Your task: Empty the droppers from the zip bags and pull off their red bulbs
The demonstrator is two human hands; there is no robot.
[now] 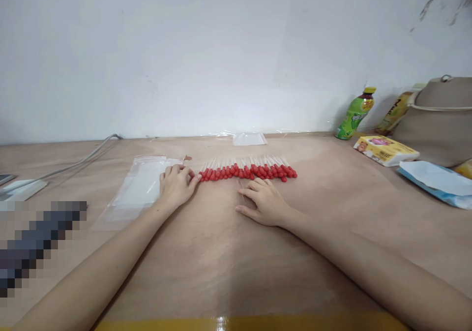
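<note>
A row of thin pale sticks with red tips (236, 170) lies across the middle of the table, tips toward me. At its left end, the thumb of my left hand (177, 186) touches or nearly touches the outermost red tip. The other fingers of that hand are slightly bent and rest over a stack of clear zip bags (142, 183). Just in front of the row is my right hand (263, 200), its thumb and fingers apart. A thin line, perhaps a single stick, shows beside its fingertips; I cannot tell whether it is touched.
A small clear bag (250, 139) lies by the wall. To the right are a green drink bottle (356, 114), a yellow box (385, 150), a blue-and-white packet (438, 181) and a beige bag (435, 124). A grey cable (83, 161) crosses the left side, near a pixelated dark object (40, 245).
</note>
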